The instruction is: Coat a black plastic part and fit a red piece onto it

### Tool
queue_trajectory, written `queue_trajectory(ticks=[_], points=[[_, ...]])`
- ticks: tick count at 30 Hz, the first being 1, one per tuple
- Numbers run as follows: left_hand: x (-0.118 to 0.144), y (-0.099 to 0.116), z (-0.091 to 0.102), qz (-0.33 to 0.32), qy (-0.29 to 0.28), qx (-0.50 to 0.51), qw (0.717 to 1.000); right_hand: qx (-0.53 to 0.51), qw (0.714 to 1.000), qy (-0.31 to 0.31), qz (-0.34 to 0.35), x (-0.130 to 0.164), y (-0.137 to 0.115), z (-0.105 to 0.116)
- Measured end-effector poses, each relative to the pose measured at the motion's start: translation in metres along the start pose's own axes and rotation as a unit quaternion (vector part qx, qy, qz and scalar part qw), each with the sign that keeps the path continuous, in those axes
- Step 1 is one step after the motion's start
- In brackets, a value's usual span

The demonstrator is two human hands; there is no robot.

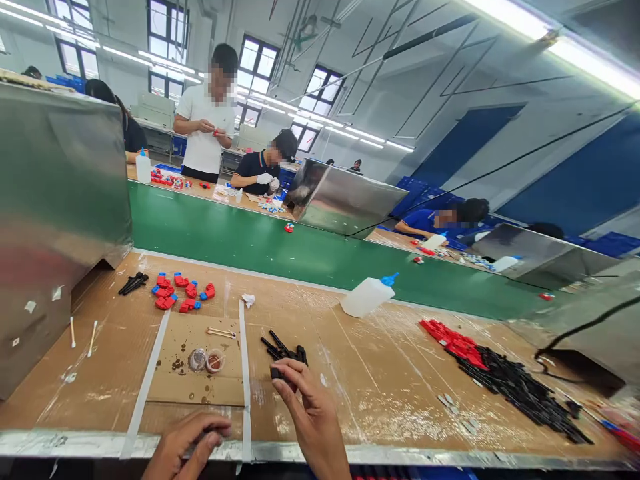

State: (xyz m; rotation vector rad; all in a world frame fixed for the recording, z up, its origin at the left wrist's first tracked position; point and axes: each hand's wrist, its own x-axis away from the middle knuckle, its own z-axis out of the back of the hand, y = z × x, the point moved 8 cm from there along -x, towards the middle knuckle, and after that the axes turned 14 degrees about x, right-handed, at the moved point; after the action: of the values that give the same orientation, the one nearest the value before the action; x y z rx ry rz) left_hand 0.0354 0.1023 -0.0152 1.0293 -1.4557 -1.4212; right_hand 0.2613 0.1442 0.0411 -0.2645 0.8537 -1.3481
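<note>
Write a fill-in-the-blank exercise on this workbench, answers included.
The right hand holds a small part coloured ____.
The cap on the nearest bottle is coloured ____.
The long strip beyond the bench is coloured ____.
The pile touching the black parts is coloured ____.

Missing words: black; blue; green; red

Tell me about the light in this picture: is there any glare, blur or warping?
Head view: a strip light burns almost white at upper right; head view: the table shows speckled glare right of the right hand, which looks fairly sharp; head view: the scene tilts, sloping down to the right, and the lower right edge looks smeared.
</note>
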Motion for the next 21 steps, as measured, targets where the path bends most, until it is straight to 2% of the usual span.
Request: queue_trajectory(ticks=[3,7,11,13,16,18,19,21], points=[[-0.005,0.001,-0.01,0.034,0.035,0.022,0.999,-0.067,0.996,-0.001,-0.057,0.01,0.0,-0.012],[-0.008,-0.003,-0.023,0.032,0.0,0.081,0.996,-0.24,0.961,-0.105,-0.086,0.034,-0.009,-0.054],[-0.003,-0.022,-0.032,0.079,-0.026,0.159,0.984,-0.298,0.938,-0.134,-0.111,0.053,-0.024,-0.079],[-0.001,-0.03,-0.037,0.106,-0.031,0.27,0.956,-0.272,0.943,-0.129,-0.143,0.056,-0.02,-0.082],[0.003,-0.039,-0.045,0.147,-0.034,0.484,0.862,-0.123,0.976,-0.083,-0.162,0.053,0.006,-0.067],[0.005,-0.041,-0.046,0.165,-0.026,0.556,0.814,0.006,0.988,-0.054,-0.147,0.047,0.027,-0.054],[0.006,-0.043,-0.044,0.171,-0.009,0.566,0.806,0.053,0.988,-0.045,-0.139,0.043,0.036,-0.049],[0.009,-0.047,-0.036,0.179,0.039,0.557,0.81,0.107,0.986,-0.026,-0.127,0.037,0.047,-0.042]])
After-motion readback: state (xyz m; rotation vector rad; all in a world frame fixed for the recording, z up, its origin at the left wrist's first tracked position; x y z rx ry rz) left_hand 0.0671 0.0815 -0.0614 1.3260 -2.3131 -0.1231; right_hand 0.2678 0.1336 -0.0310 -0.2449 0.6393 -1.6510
